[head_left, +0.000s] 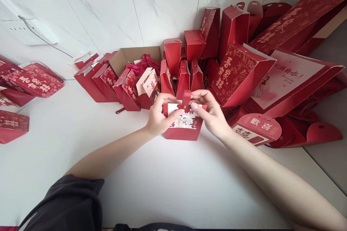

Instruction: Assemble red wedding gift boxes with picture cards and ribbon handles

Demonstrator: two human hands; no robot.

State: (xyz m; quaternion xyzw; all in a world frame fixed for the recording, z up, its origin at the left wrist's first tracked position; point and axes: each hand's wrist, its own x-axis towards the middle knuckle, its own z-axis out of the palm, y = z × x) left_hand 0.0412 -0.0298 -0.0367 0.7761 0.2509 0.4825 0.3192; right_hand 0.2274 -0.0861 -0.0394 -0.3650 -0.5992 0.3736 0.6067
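A small red gift box (182, 133) with a printed couple on its white front panel stands on the white table between my hands. A red strap (186, 97) loops up from its top edge, with a small gold stud at the strap's base. My left hand (159, 115) grips the box's upper left side, its thumb lying on the front near the stud. At the upper right, my right hand (210, 112) pinches the top edge, thumb in front and fingers behind by the strap. Parts of the fingers are hidden behind the box.
Behind the box stand several red gift boxes (172, 56) and a cardboard carton (121, 59) with red ribbon (145, 65). Larger red gift bags (241, 75) crowd the right side. More boxes (36, 79) lie at the far left, below a wall cable (46, 39).
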